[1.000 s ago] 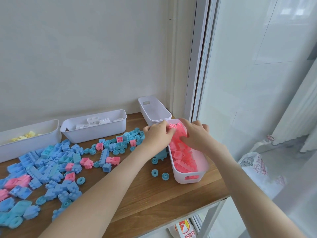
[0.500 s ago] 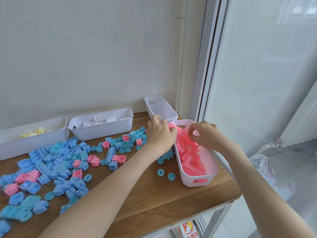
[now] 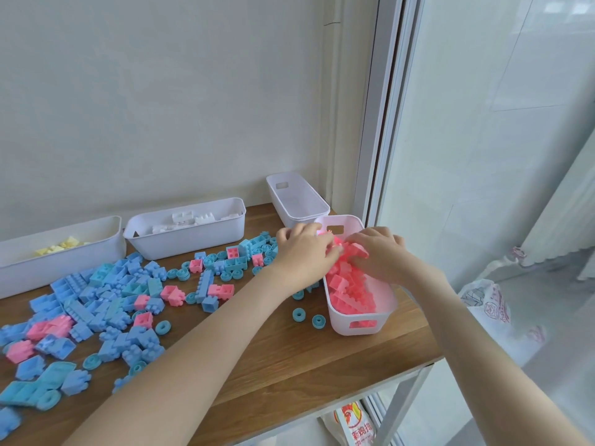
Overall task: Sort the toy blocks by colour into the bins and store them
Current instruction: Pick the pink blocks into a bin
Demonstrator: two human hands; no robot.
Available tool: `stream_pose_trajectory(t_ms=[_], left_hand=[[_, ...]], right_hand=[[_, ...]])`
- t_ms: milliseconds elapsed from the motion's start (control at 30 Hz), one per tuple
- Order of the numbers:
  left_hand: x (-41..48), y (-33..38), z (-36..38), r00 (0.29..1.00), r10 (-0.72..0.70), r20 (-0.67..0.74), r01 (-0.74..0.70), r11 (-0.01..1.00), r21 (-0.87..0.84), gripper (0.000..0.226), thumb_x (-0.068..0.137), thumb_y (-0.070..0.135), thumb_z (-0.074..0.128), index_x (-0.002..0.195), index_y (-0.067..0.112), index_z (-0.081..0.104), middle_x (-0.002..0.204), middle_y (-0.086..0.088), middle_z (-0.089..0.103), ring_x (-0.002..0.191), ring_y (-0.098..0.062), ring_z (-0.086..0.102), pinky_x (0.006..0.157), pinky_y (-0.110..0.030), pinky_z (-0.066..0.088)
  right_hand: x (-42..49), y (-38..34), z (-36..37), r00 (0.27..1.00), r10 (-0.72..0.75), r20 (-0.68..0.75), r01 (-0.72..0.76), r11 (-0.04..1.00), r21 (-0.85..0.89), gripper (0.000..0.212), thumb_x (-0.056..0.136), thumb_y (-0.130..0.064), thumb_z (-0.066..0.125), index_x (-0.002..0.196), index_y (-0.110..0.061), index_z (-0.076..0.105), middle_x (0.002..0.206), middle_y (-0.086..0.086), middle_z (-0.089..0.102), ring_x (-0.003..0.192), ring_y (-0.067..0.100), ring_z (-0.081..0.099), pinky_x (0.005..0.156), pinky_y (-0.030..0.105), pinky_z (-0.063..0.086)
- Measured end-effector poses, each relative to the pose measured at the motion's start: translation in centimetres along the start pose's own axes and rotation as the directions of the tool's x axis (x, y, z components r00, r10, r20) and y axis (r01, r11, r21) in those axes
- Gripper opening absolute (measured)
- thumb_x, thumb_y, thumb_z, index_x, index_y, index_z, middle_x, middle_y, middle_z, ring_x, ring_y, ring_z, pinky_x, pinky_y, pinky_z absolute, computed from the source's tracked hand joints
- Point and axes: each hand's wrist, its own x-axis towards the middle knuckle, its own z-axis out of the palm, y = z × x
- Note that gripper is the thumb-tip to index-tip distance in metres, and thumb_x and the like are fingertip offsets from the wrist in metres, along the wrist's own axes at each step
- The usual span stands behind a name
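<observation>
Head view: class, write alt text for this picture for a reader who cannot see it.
A person's left hand and right hand reach into a white bin of pink blocks at the right end of a wooden table. Loose blue blocks and pink ones lie scattered to the left, before three more white bins.

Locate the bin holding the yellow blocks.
Head view: the yellow-block bin sits far left against the wall, just left of the white-block bin, behind the loose blue blocks.
</observation>
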Motion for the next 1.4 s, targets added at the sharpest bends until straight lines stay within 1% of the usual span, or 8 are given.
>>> stream_pose_trajectory(t_ms=[100, 267, 433, 533, 700, 900, 1133, 1400], left_hand=[[0.4, 0.6, -0.3, 0.995, -0.098, -0.007, 0.097, 0.993, -0.068, 0.031, 0.096, 0.047, 0.041, 0.114, 0.026, 0.056, 0.140, -0.001, 0.041, 0.131, -0.023, 0.032, 0.104, -0.043, 0.023], [-0.8, 1.2, 0.2, 0.999, -0.019, 0.029, 0.022, 0.993, -0.112, 0.022, 0.091, 0.047, 0.053, 0.089, 0.025, 0.054, 0.117, 0.004, 0.053, 0.115, -0.019, 0.041, 0.097, -0.039, 0.027], [-1.6, 1.1, 0.0, 0.998, -0.026, 0.051, 0.033, 0.987, -0.158, 0.042, 0.098, 0.049, 0.035, 0.087, 0.022, 0.065, 0.110, 0.004, 0.058, 0.118, -0.019, 0.041, 0.100, -0.039, 0.022], [-2.0, 0.4, -0.4, 0.998, -0.054, -0.024, 0.048, 0.976, -0.211, 0.029, 0.098, 0.040, 0.043, 0.106, 0.023, 0.065, 0.132, 0.004, 0.052, 0.126, -0.020, 0.040, 0.102, -0.040, 0.024], [-3.6, -0.2, -1.9, 0.955, -0.237, -0.180, 0.152, 0.908, -0.390, 0.026, 0.098, 0.019, 0.039, 0.113, 0.016, 0.060, 0.116, -0.002, 0.060, 0.105, -0.019, 0.056, 0.095, -0.036, 0.039], [-6.2, -4.8, -2.1, 0.938, -0.311, -0.150, 0.301, 0.950, -0.087, 0.023, 0.096, 0.020, 0.039, 0.114, 0.019, 0.053, 0.113, -0.001, 0.060, 0.110, -0.023, 0.055, 0.090, -0.036, 0.033], [-9.7, -11.7, -0.9, 0.930, -0.347, 0.120, 0.312, 0.919, 0.240, 0.038, 0.091, 0.054, 0.045, 0.122, 0.034, 0.052, 0.129, -0.003, 0.046, 0.130, -0.027, 0.031, 0.105, -0.046, 0.023], [-10.5, -13.5, -1.0, 0.960, -0.282, -0.002, 0.281, 0.959, 0.031, 0.023, 0.092, 0.048, 0.051, 0.106, 0.032, 0.057, 0.095, 0.009, 0.057, 0.119, -0.020, 0.041, 0.097, -0.041, 0.023]], right_hand=[[0.2, -0.2, 0.3, 1.000, 0.020, -0.014, -0.019, 0.999, 0.028, 0.031, 0.097, -0.030, 0.037, 0.124, -0.026, 0.050, 0.125, -0.004, 0.054, 0.125, 0.022, 0.038, 0.104, 0.039, 0.021], [-0.4, 0.5, -0.2, 0.986, 0.005, -0.166, 0.011, 0.995, 0.097, 0.006, 0.090, -0.024, 0.050, 0.093, -0.021, 0.054, 0.091, -0.009, 0.058, 0.105, 0.017, 0.050, 0.106, 0.036, 0.017], [-1.5, 0.3, -1.0, 0.973, 0.007, -0.229, 0.040, 0.979, 0.200, 0.016, 0.094, -0.021, 0.044, 0.104, -0.018, 0.056, 0.074, -0.004, 0.066, 0.083, 0.016, 0.060, 0.113, 0.039, 0.016], [-2.3, -0.9, -1.6, 0.962, -0.010, -0.273, 0.079, 0.967, 0.241, 0.022, 0.097, -0.015, 0.037, 0.112, -0.015, 0.053, 0.083, -0.005, 0.064, 0.080, 0.015, 0.054, 0.102, 0.036, 0.033], [-3.4, -5.2, -1.7, 0.954, -0.182, -0.238, 0.252, 0.918, 0.306, 0.034, 0.096, -0.008, 0.043, 0.128, -0.018, 0.047, 0.119, -0.002, 0.055, 0.113, 0.015, 0.050, 0.099, 0.027, 0.038], [-3.1, -10.6, 0.0, 0.929, -0.345, -0.132, 0.370, 0.868, 0.332, 0.046, 0.093, -0.003, 0.048, 0.135, -0.021, 0.043, 0.134, -0.001, 0.045, 0.120, 0.016, 0.046, 0.082, 0.009, 0.029], [-0.7, -14.4, 3.2, 0.945, -0.317, 0.076, 0.288, 0.921, 0.262, 0.065, 0.092, 0.003, 0.041, 0.148, -0.020, 0.014, 0.150, 0.004, 0.027, 0.132, 0.025, 0.036, 0.098, 0.029, 0.036], [2.8, -15.1, 7.4, 0.979, -0.171, 0.114, 0.164, 0.984, 0.067, 0.051, 0.092, -0.015, 0.046, 0.141, -0.015, 0.030, 0.140, 0.010, 0.033, 0.128, 0.030, 0.032, 0.103, 0.043, 0.031]])
